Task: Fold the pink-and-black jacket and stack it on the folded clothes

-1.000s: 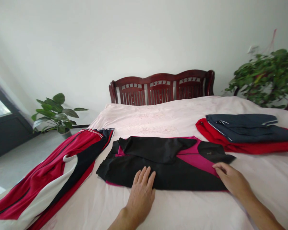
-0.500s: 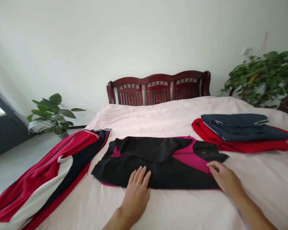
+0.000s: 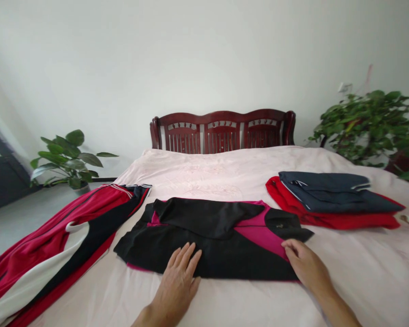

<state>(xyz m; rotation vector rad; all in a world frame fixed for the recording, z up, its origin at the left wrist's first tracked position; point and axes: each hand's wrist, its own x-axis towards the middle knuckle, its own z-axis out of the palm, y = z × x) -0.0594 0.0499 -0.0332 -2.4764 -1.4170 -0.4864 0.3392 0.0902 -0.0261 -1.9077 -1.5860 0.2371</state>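
A black and magenta jacket [image 3: 221,254] lies on the bed in front of me, its sleeves folded in across the body and its collar toward the right. My left hand [image 3: 179,284] rests flat on the near edge of the jacket, fingers stretched out. At the collar end, my right hand [image 3: 306,263] pinches the jacket's near edge between thumb and fingers. To the left lies a red, white and navy track jacket [image 3: 64,245], spread at a slant and cut off by the frame's edge.
Folded navy clothing [image 3: 330,195] lies on folded red clothing [image 3: 347,221] at the right. A pink sheet [image 3: 204,175] covers the bed, with a dark wooden headboard [image 3: 225,129] behind. Potted plants stand at the left [image 3: 71,159] and right [image 3: 368,127].
The camera view has tilted up and shifted slightly, so everything sits lower and a little to the left. Both hands keep their places on the jacket.
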